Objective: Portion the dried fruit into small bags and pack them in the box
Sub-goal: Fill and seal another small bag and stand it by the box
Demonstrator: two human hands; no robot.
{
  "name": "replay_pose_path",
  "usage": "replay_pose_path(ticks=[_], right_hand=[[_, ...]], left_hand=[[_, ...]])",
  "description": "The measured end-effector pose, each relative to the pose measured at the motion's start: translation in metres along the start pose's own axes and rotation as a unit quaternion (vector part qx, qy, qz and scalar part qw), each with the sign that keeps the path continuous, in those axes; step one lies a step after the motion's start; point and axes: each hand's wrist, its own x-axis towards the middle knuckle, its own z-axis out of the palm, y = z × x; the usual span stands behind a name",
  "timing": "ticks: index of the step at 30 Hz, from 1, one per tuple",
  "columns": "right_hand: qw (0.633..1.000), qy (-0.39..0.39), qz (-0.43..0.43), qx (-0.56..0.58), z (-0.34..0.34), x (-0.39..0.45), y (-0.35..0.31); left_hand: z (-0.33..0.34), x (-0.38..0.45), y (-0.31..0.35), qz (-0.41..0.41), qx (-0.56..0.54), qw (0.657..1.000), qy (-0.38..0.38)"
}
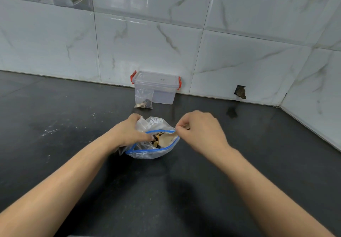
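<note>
A large clear zip bag (147,152) with a blue seal lies open on the dark counter, with dried fruit (157,140) showing inside. My left hand (129,132) grips the bag's left side, its thumb at the mouth. My right hand (199,129) pinches the right end of the blue seal. Behind stands a clear plastic box (162,87) with red clips and its lid on. A small filled bag (144,99) leans against the box's front.
The dark counter (73,126) runs back to a white marble-tiled wall (147,43). A side wall closes in at the right. A broken hole in the tile (240,91) sits low on the wall, right of the box.
</note>
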Motion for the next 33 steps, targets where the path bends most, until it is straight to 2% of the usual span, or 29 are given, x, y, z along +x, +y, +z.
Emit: replay_pose_path(ticks=[3,7,10,15,17,19,22,28,33], right_hand=[[0.999,0.012,-0.025,-0.017,0.013,-0.002,-0.004],[0.999,-0.02,-0.03,-0.04,0.017,0.002,-0.004],[0.999,-0.042,-0.01,-0.006,0.025,0.005,-0.003],[0.987,-0.098,0.074,0.101,0.042,0.011,0.008],[0.965,-0.106,0.13,0.2,0.048,0.012,0.016],[0.928,-0.108,0.18,0.307,0.05,0.011,0.022],[0.9,-0.108,0.199,0.374,0.049,0.009,0.028],[0.903,-0.09,0.181,0.378,0.032,0.004,0.036],[0.911,-0.087,0.155,0.372,0.016,-0.003,0.037]], left_hand=[[0.001,-0.001,-0.001,-0.004,-0.001,1.0,-0.002],[0.001,-0.001,0.003,-0.01,-0.059,0.998,-0.006],[0.0,-0.001,0.006,-0.013,-0.121,0.992,-0.013],[0.0,-0.002,0.007,-0.003,-0.169,0.985,-0.029],[-0.001,-0.004,0.006,0.003,-0.161,0.987,-0.026],[-0.002,-0.006,0.005,0.012,-0.151,0.988,-0.021],[-0.002,-0.006,0.003,0.02,-0.128,0.992,-0.01],[-0.001,-0.004,-0.007,0.053,-0.085,0.994,0.053],[0.002,-0.007,-0.01,0.089,-0.074,0.99,0.077]])
